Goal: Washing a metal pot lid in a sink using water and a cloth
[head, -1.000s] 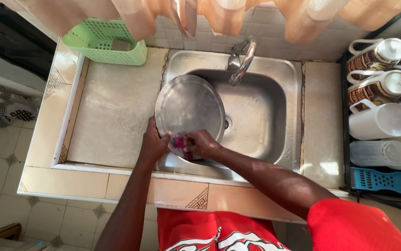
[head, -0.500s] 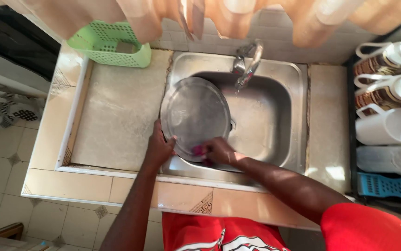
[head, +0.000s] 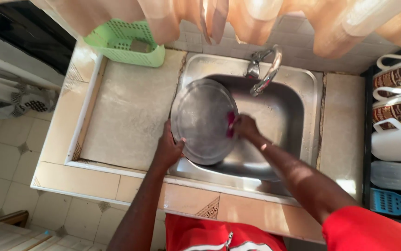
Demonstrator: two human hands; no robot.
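Over at ten o'clock I see a green plastic basket [head: 125, 44] on the tiled counter [head: 130, 111], and toward the middle my left hand [head: 169, 148] clamps its fingers on the lower left rim of a round metal tray [head: 203, 118] tilted over the steel sink [head: 298, 116]. At the tray's three o'clock edge my right hand [head: 245, 128] has its fingers curled around a pink scrubber [head: 230, 124] pressed against the metal, below the curved tap [head: 265, 69]. Far out at three o'clock, white and patterned mugs [head: 398, 111] lie on a rack.

Head camera looks straight down, near, over sink [head: 303, 116]
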